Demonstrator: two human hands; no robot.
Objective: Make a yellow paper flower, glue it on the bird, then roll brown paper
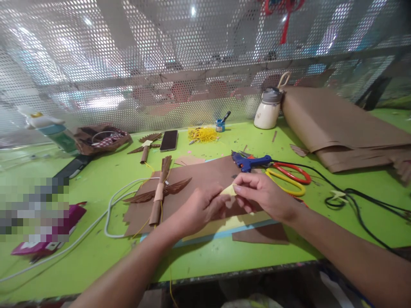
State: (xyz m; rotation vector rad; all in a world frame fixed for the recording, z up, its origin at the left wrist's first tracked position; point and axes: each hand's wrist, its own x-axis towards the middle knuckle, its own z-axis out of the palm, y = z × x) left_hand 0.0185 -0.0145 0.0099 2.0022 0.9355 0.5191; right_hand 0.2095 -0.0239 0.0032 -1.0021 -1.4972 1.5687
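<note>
Paper piece: pale yellow, between both hands, above brown sheet.
Left hand: fingers closed on its left side.
Right hand: thumb and fingertips pinching its right end.
Winged paper figure: left of left hand.
Glue gun: just beyond right hand.

The person's two forearms are bare wherever they show. The left forearm enters from about half past seven, the right forearm from about four o'clock. Both are smooth in outline, broad towards the lower edge and narrowing evenly to slim, uncovered wrists. The hands are bare too: the left hand, near six o'clock from the centre, and the right hand, near four. Their fingers are slender and tapered, with knuckles softly rounded; the fingernails are too small and blurred to describe. Upper arms and any sleeves lie outside the view.
</note>
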